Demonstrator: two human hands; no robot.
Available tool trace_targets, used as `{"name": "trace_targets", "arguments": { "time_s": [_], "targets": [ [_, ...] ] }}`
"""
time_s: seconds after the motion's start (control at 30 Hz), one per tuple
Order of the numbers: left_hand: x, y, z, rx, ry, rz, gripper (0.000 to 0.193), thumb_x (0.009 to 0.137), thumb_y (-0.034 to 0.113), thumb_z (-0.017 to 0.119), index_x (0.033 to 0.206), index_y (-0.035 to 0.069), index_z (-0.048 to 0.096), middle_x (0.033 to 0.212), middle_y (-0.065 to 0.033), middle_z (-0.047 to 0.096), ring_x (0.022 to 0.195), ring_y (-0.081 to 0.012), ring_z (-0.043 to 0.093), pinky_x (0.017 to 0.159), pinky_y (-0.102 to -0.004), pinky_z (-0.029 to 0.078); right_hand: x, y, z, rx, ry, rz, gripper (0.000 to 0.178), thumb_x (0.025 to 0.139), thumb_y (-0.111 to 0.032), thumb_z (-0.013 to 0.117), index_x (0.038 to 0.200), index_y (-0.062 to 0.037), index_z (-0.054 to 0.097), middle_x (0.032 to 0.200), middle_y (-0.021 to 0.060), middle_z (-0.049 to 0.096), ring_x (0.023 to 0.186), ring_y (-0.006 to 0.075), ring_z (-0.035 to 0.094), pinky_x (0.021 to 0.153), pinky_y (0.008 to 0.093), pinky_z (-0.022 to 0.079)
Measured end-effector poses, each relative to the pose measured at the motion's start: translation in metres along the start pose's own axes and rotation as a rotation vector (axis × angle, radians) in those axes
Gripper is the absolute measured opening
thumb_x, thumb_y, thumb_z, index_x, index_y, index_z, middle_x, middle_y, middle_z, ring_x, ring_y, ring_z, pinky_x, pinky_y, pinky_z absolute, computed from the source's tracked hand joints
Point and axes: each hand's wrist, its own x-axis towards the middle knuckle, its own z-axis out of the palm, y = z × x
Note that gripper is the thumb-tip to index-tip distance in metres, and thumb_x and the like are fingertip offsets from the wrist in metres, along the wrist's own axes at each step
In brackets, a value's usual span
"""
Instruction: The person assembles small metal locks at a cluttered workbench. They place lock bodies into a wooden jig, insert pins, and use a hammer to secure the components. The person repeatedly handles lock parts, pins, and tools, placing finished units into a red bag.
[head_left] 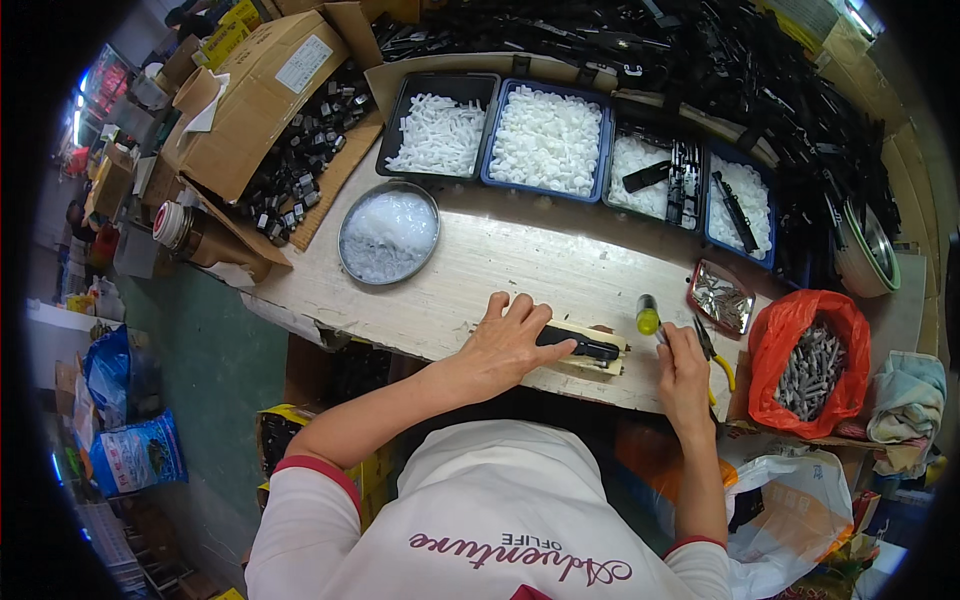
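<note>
My left hand lies on a black elongated part, its fingers bent over it. The part sits in a cream-coloured block near the table's front edge. In my right hand is a small mallet with a yellow-green face, raised just right of the block; the fingers are closed around its handle. Beside that hand lie pliers with yellow grips. A red-rimmed tray of small metal pieces stands beyond them.
White plastic parts fill several bins along the back, with black parts piled behind. A round metal pan stands left. Black pieces spill from a carton. To the right are a red bag of metal parts and a cloth.
</note>
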Motion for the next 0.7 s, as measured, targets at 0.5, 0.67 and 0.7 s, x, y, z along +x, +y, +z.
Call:
{"name": "trace_targets", "arguments": {
  "time_s": [0.5, 0.67, 0.7],
  "targets": [
    [0.000, 0.003, -0.003, 0.054, 0.008, 0.017, 0.044, 0.073, 0.004, 0.056, 0.113, 0.023, 0.057, 0.104, -0.0141, 0.048, 0.095, -0.0260, 0.043, 0.077, -0.0409, 0.030, 0.000, -0.064, -0.026, -0.234, -0.153, -0.193, 0.015, 0.080, -0.016, 0.057, 0.091, -0.0048, 0.054, 0.065, 0.0079, 0.053, 0.052, 0.0267, 0.057, 0.044, 0.0361, 0.045],
    [-0.001, 0.003, 0.001, 0.013, 0.030, 0.026, 0.046, 0.070, 0.000, 0.057, 0.111, 0.021, 0.058, 0.100, -0.0124, 0.049, 0.091, -0.0259, 0.044, 0.073, -0.0369, 0.033, -0.005, -0.057, -0.004, -0.293, -0.206, -0.155, 0.012, 0.082, -0.016, 0.056, 0.086, -0.0052, 0.054, 0.064, 0.0089, 0.054, 0.052, 0.0278, 0.057, 0.044, 0.0373, 0.044],
    [0.000, 0.002, 0.001, -0.004, 0.045, 0.023, 0.046, 0.069, -0.001, 0.057, 0.109, 0.021, 0.059, 0.099, -0.0116, 0.049, 0.090, -0.0261, 0.044, 0.072, -0.0359, 0.034, -0.009, -0.054, -0.006, -0.277, -0.220, -0.134, 0.012, 0.082, -0.016, 0.056, 0.086, -0.0053, 0.054, 0.065, 0.0092, 0.055, 0.052, 0.0288, 0.057, 0.045, 0.0378, 0.044]
  ]
}}
